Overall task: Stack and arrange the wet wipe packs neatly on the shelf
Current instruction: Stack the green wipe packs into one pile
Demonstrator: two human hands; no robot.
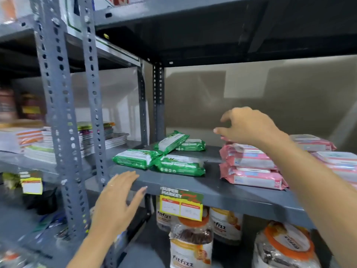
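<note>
Several green wet wipe packs (166, 155) lie scattered on the grey metal shelf (212, 188), some overlapping at angles. To their right stands a stack of pink wet wipe packs (251, 167), with more pink packs (336, 159) further right. My right hand (249, 126) hovers just above the pink stack, fingers spread and holding nothing. My left hand (117, 200) is open at the shelf's front edge, its fingertips touching the edge left of the green packs.
A yellow and green price tag (181, 204) hangs from the shelf edge. Jars with orange lids (191, 244) fill the shelf below. Perforated grey uprights (59, 113) stand at left, with stacked books (92, 138) on the neighbouring shelf. Another shelf (212, 26) hangs close overhead.
</note>
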